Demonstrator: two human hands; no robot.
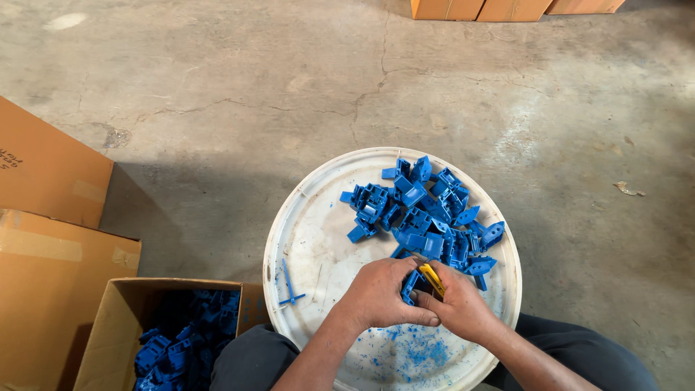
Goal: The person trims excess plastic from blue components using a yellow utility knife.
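A: What is held?
B: A blue plastic part (pixel 410 284) is gripped by the left hand (pixel 380 293); a yellow knife (pixel 432 278) is clasped in the right hand (pixel 462 304).
A: Where?
B: Over a white round lid (pixel 308 224), beside piled blue parts (pixel 427 217).

Parts pile (pixel 434 217) on lid (pixel 311 224) (box (pixel 123 318) left of it)

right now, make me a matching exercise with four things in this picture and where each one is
Things:
1. heap of blue moulded plastic parts
2. open brown cardboard box
3. yellow-handled cutter
4. loose thin blue plastic sprue

Places:
A. between the left hand and right hand
B. on the floor, left of the round white plastic tray
C. far right part of the tray
D. alone on the tray's left side

Pairs: 1-C, 2-B, 3-A, 4-D
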